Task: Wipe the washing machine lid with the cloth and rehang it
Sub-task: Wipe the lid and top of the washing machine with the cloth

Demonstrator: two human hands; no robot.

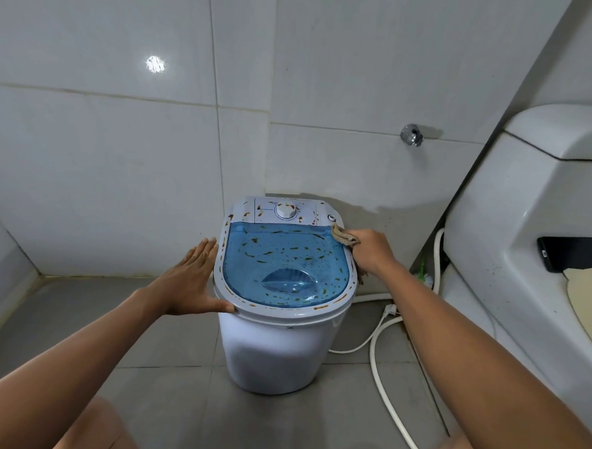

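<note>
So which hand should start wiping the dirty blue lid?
The right hand. It already grips the beige cloth at the far right corner of the brown-spattered translucent blue lid. The left hand lies flat against the washer's white rim, holding nothing.

Washing machine [282, 326] in the wall corner, toilet [527, 236] right, hose [382, 376] between on floor.

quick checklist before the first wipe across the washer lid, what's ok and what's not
1. Cloth gripped in right hand: ok.
2. Cloth touching the lid at its far right corner: ok.
3. Left hand flat against the washing machine rim to steady it: ok.
4. Lid closed: ok.
5. Lid clean: not ok, brown spots all over.
6. Cloth damp: cannot tell.
</note>
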